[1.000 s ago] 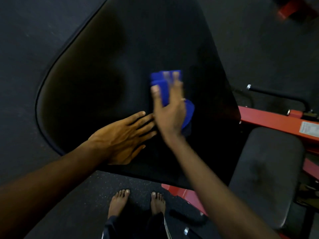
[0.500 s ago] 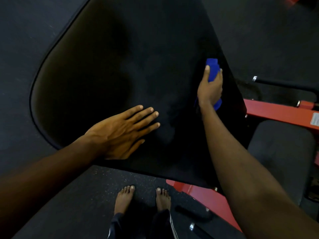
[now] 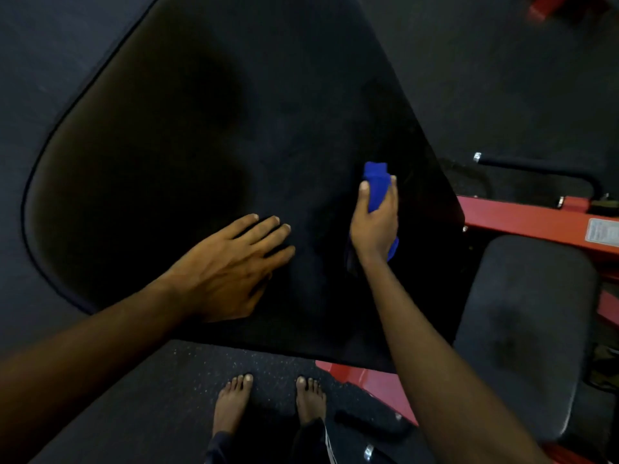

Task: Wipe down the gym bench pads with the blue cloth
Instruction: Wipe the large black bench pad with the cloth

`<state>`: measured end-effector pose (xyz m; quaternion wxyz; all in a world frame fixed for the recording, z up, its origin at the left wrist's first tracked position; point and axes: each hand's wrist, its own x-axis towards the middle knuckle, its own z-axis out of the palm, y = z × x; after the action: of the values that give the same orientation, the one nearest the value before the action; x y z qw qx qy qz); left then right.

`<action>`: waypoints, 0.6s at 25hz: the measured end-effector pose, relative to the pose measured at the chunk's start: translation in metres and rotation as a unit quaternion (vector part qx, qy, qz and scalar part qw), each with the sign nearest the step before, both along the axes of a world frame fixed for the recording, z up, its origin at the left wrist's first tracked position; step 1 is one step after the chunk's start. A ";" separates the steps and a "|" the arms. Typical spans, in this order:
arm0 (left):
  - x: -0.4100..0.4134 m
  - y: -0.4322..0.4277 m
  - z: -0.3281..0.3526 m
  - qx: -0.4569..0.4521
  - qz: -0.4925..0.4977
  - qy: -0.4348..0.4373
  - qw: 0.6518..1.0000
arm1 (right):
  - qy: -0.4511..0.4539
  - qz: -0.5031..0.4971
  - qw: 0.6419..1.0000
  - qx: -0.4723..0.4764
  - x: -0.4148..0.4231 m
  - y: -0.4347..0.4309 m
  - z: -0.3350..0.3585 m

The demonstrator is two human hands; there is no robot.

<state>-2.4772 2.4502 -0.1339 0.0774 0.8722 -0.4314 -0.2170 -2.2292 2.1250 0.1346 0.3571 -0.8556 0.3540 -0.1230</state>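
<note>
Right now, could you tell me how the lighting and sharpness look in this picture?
Head view: dim overall, the large bench pad nearly black with a faint sheen toward its left, no hard glare; head view: the blue cloth and the right hand gripping it look sharp, the red shape at top right is smeared; head view: the wide lens bows the pad's edge.

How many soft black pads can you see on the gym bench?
2. The big pad fills the middle, under the cloth. The small pad sits lower right, beside the red frame. Others may be out of view.
</note>
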 end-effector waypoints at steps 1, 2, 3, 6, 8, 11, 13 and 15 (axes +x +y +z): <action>0.080 -0.043 0.093 -0.048 -0.035 -0.011 0.998 | 0.024 -0.069 0.997 0.034 0.013 -0.014 -0.002; 0.165 -0.088 0.193 -0.079 -0.067 -0.071 0.992 | 0.045 -0.120 0.990 0.053 0.019 -0.022 -0.003; 0.246 -0.118 0.276 -0.103 -0.085 -0.136 0.982 | 0.055 -0.143 0.987 0.054 0.019 -0.021 -0.005; 0.339 -0.162 0.361 -0.055 -0.002 -0.265 0.963 | 0.015 -0.079 0.997 -0.001 -0.018 0.024 -0.006; 0.348 -0.174 0.346 0.014 -0.007 -0.252 0.968 | 0.007 0.000 1.000 -0.020 -0.062 0.051 -0.006; 0.351 -0.177 0.337 0.016 -0.006 -0.293 0.956 | 0.015 0.044 0.998 -0.032 -0.061 0.021 -0.018; 0.351 -0.180 0.337 0.012 -0.025 -0.284 0.958 | 0.041 0.004 0.999 -0.030 -0.024 -0.017 -0.025; 0.345 -0.178 0.334 0.035 -0.035 -0.295 0.954 | 0.075 -0.075 0.994 0.007 0.023 -0.062 -0.027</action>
<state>-2.1318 2.2721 0.2001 -0.0918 0.8841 -0.4570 0.0327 -2.2058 2.0632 0.1077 0.3254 -0.8312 0.4432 -0.0827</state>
